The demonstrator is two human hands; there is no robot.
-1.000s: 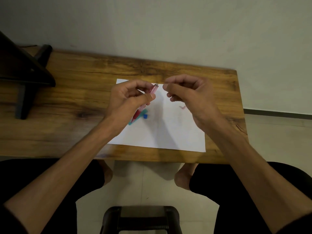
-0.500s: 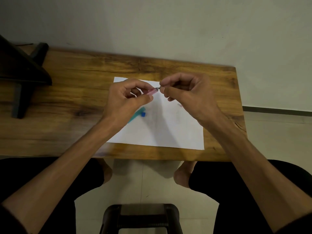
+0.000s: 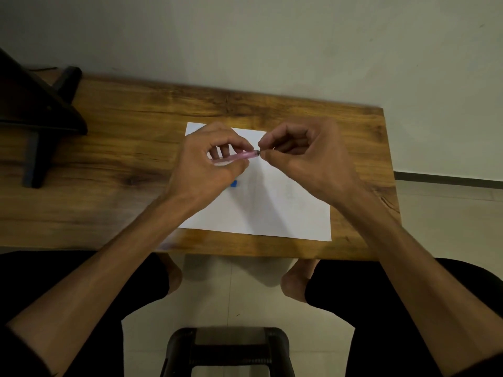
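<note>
A pink translucent pen (image 3: 241, 157) lies almost level above a white sheet of paper (image 3: 272, 210) on the wooden table (image 3: 114, 164). My left hand (image 3: 209, 167) grips the pen's barrel between thumb and fingers. My right hand (image 3: 304, 159) pinches the pen's dark right tip with thumb and forefinger. A small blue piece (image 3: 233, 183) shows on the paper just under my left hand; the rest of what lies there is hidden by the hand.
A dark stand (image 3: 35, 115) sits on the table's far left. A pale wall runs behind the table. Below the table's near edge are my knees, bare feet and a dark stool (image 3: 228, 349) on the tiled floor.
The pen has tilted down from slanted to almost level. My right hand has closed in from apart and now pinches its tip. The teal and red items under my left hand are now mostly hidden.
</note>
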